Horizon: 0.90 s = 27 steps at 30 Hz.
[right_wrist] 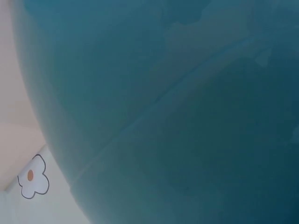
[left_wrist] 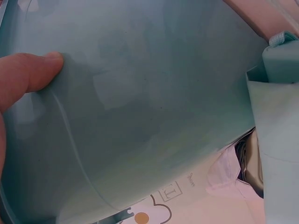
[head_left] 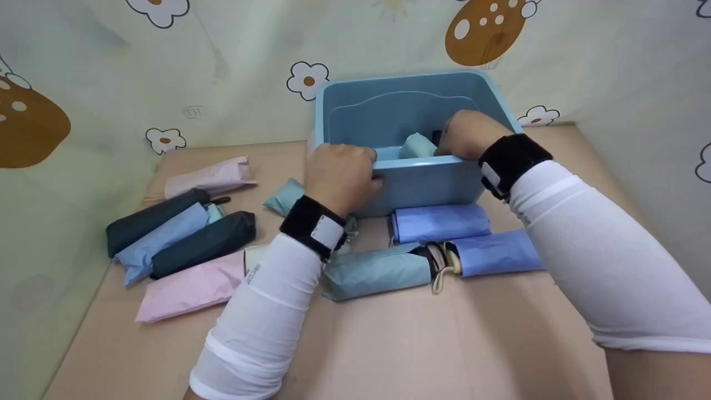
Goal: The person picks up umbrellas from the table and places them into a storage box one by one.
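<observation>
A blue plastic bin (head_left: 425, 186) stands at the back of the table. My left hand (head_left: 343, 173) grips its front left rim, fingers over the edge; in the left wrist view, the thumb (left_wrist: 35, 72) presses the bin's outer wall (left_wrist: 154, 93). My right hand (head_left: 469, 136) reaches over the front rim into the bin, knuckles up, fingertips hidden. A mint-green folded bundle (head_left: 417, 146) lies inside, right beside these fingers, with a dark piece behind it. I cannot tell whether the right fingers hold it. Only bin wall (right_wrist: 117, 102) fills most of the right wrist view.
Sleeved folding umbrellas lie before the bin: a teal one (head_left: 380, 272) and two blue ones (head_left: 441, 222). At left are several more, including dark green (head_left: 205, 244), light blue (head_left: 164, 241) and pink (head_left: 191, 288). A patterned curtain (head_left: 239, 66) hangs behind the table (head_left: 411, 344).
</observation>
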Available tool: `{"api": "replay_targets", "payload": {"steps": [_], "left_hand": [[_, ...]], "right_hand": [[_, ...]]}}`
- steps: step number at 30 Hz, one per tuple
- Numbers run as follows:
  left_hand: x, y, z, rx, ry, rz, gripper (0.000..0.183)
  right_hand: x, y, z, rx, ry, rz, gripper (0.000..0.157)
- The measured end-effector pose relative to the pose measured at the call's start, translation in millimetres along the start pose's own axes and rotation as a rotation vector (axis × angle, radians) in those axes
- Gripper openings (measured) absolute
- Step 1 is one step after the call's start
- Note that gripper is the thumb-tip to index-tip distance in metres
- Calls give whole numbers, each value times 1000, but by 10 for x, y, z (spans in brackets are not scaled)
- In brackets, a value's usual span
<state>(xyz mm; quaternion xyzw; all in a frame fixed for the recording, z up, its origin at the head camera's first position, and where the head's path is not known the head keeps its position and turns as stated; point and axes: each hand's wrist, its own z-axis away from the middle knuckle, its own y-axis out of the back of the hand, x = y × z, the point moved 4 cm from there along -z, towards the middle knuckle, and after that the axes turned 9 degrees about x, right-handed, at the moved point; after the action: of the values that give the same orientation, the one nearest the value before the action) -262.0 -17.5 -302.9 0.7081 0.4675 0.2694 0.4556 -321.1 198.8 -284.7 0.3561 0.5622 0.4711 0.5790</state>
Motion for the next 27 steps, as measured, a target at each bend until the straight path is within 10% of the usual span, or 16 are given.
{"api": "replay_targets", "payload": {"steps": [27], "left_hand": [[0,-6,6,6,-5,1,32]], "right_hand": [[19,-10,10,57,-20,-65,29]]}}
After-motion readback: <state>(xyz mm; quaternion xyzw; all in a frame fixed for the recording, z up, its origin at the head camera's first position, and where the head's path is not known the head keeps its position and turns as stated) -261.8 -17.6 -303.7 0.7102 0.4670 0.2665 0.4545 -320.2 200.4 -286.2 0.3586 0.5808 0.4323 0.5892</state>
